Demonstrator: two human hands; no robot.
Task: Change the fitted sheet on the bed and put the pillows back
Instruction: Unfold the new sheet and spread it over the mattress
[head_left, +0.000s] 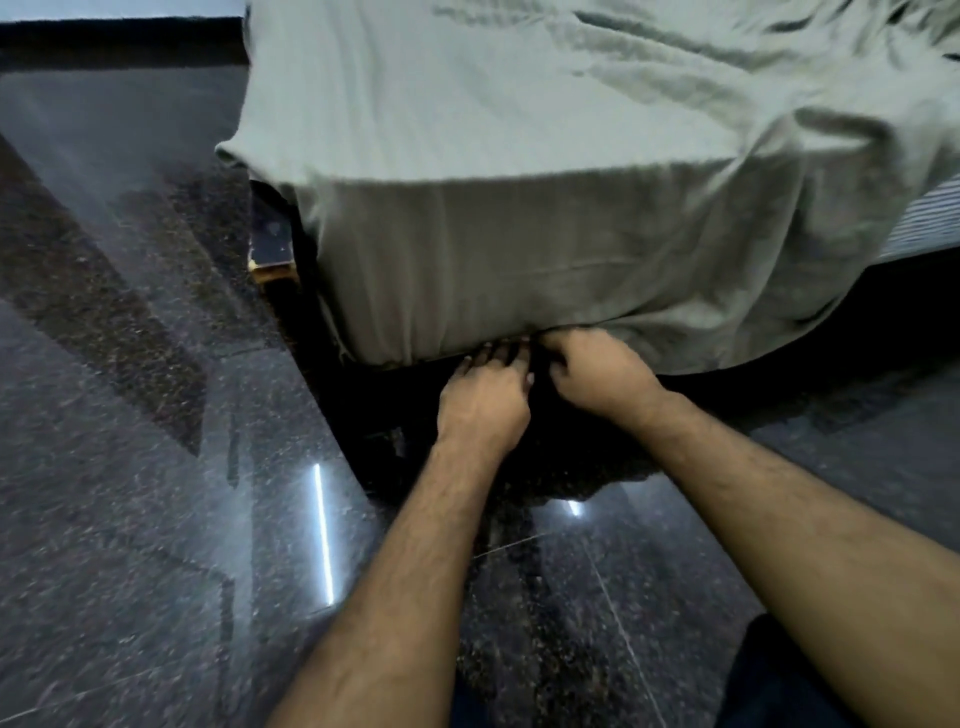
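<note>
A bed (270, 244) is standing on a dark, glossy speckled stone floor (130, 467), and its dark wooden corner is showing just left of the hanging cloth. A pale green fitted sheet (467, 130) is lying directly over the bed, covering the top and draping down the near side almost to the floor. Toward the bed's right side the sheet is lying rumpled and loose, and a strip of striped mattress (924, 218) is peeking out beyond its edge. Tile seams and bright light streaks are showing on the floor in front of the bed.
</note>
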